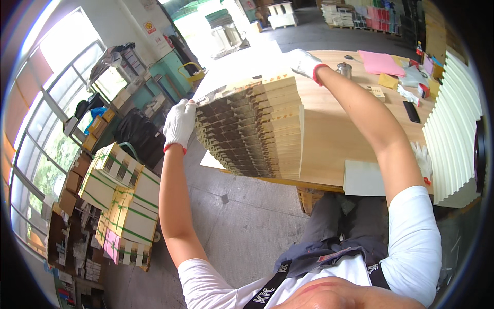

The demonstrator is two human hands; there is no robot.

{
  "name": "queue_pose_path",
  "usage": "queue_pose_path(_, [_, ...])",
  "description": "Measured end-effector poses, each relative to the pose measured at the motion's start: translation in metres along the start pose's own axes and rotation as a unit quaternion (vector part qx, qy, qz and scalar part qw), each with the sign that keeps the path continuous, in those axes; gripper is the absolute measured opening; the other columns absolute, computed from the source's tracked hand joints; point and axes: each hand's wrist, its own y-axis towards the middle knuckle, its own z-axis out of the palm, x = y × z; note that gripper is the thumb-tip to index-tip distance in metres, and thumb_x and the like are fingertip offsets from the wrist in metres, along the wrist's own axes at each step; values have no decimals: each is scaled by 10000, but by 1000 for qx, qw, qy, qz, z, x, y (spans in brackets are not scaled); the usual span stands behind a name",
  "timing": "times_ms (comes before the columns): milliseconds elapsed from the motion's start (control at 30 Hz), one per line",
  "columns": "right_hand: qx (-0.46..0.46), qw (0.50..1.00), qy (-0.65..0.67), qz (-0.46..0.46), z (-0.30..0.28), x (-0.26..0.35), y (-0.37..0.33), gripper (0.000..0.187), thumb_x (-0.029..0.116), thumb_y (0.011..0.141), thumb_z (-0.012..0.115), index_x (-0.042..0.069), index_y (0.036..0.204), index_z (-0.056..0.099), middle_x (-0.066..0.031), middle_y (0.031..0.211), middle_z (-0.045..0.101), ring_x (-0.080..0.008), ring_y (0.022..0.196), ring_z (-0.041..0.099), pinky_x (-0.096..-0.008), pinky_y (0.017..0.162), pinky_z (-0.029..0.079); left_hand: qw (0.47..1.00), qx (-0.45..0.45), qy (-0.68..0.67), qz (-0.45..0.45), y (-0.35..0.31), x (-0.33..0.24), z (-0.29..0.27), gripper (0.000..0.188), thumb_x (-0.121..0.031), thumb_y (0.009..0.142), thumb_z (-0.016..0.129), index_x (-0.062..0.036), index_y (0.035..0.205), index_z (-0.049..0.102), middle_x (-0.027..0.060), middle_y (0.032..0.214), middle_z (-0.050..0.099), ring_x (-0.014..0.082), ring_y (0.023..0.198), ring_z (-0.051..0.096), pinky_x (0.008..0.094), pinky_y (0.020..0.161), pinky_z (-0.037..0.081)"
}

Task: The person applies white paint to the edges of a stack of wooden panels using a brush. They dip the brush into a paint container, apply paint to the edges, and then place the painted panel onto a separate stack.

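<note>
A tall stack of printed booklets (pixel 242 129), cream with dark grey pictures along the near side, stands at the left end of the wooden table (pixel 329 139). Its layers are staggered. My left hand (pixel 179 124), in a white knit glove with a red cuff, has its fingers curled against the stack's upper left corner. Across the top, my right hand (pixel 307 65), gloved the same way, rests by the far right corner with fingers stretched out. Strong glare washes out its fingertips and the stack's far top edge.
White sheets (pixel 363 177) lie at the table's near edge. A tall wavy stack of white paper (pixel 453 129) stands right. Beyond are a black phone (pixel 411 111), pink paper (pixel 381 64), a metal can (pixel 344 70) and a spare glove (pixel 423 158). Green-strapped bundles (pixel 128 206) stand left.
</note>
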Motion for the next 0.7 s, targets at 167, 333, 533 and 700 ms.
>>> queue_pose_path(167, [2,987,156,29,6,10,-9,599,541,946,462,-16,931,682,-173,780,649,-264,717,600,-392,687,485,1000,7,-16,0,-9,-1,-8,403,-356,906,451,-43,992,690,225,982,683,398,981,636,452,829,479])
queue_pose_path(333, [6,953,288,94,-28,67,-39,659,582,952,442,-36,883,659,-146,691,595,-225,638,536,-389,616,453,1000,-5,12,-19,-15,7,-14,405,-354,890,453,-56,998,704,213,986,690,399,973,639,448,825,485])
queue_pose_path(533, [51,942,278,179,-42,54,-53,629,584,951,473,-2,912,697,-114,753,633,-209,680,573,-356,601,466,992,-28,63,-106,-9,-21,-11,487,-451,958,436,-111,1260,610,225,1050,685,417,1039,625,446,892,483])
queue_pose_path(700, [-82,928,362,32,-79,71,-139,313,323,986,487,97,1176,592,-51,823,625,-150,608,577,-323,557,494,900,-325,-138,254,-32,-90,-10,549,-279,994,559,-7,1448,414,226,1434,492,311,1293,516,403,1065,407])
